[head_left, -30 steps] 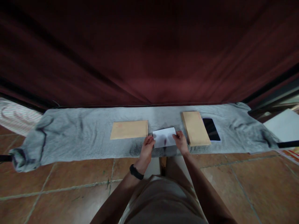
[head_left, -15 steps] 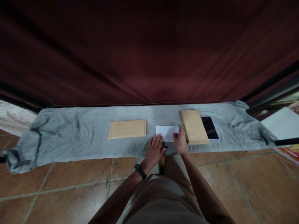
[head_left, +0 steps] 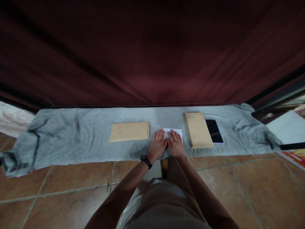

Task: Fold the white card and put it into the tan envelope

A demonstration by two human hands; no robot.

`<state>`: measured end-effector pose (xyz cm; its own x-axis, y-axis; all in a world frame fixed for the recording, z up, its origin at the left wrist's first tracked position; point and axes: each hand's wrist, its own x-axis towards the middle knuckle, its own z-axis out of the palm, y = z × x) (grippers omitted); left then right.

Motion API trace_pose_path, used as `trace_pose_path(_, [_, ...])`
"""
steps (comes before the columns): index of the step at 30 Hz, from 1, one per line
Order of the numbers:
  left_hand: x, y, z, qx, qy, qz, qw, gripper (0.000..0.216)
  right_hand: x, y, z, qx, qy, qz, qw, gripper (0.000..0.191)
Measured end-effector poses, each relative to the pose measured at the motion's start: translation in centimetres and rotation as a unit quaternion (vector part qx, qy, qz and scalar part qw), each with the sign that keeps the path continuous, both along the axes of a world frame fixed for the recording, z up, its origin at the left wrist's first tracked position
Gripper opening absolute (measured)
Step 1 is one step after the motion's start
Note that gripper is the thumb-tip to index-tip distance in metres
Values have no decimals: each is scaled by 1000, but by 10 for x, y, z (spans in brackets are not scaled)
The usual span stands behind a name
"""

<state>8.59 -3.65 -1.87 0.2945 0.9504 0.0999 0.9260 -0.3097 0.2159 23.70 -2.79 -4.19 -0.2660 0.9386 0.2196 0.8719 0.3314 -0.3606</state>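
A folded white sheet of paper (head_left: 179, 130) lies on the grey cloth, mostly covered by my hands. My left hand (head_left: 157, 144) rests flat on its left part with the fingers stretched out. Beside it, my right hand (head_left: 175, 143) presses flat on the right part, fingers extended, the two thumbs close together. To the left lies a single brown envelope (head_left: 129, 131) with faint red print. A stack of brown envelopes (head_left: 199, 130) sits just right of my right hand.
A dark-screened phone (head_left: 214, 131) lies partly against the envelope stack. The grey cloth (head_left: 81, 136) covers a long narrow surface, with a dark red curtain (head_left: 152, 63) behind it. A white board or sheet (head_left: 287, 127) stands at the far right, above the tiled floor (head_left: 78, 178).
My right hand has moved left from the paper's right edge and now lies flat on it. My left hand has shifted slightly up onto the paper.
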Motion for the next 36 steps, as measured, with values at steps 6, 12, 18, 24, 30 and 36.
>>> trace_pose_path(6, [-5, -5, -6, 7, 9, 21, 1000, 61, 12, -3, -5, 12, -13, -21, 1000, 50])
trace_pose_path(12, [-45, -19, 11, 27, -3, 17, 1000, 67, 17, 1, -7, -7, -2, -20, 1000, 50])
trace_pose_path(18, [-127, 4, 26, -37, 29, 124, 991, 102, 19, 2, -5, -19, 38, -14, 999, 50])
trace_pose_path(24, [-184, 41, 39, -172, 77, 89, 978, 121, 20, 5, 0, -31, 105, -12, 994, 48])
trace_pose_path(30, [-194, 55, 48, -209, 99, 26, 973, 125, -4, 13, 12, -102, 305, -12, 947, 43])
trace_pose_path(36, [-195, 55, 48, -191, 108, 12, 976, 125, -69, 27, 31, -281, 535, 12, 797, 33])
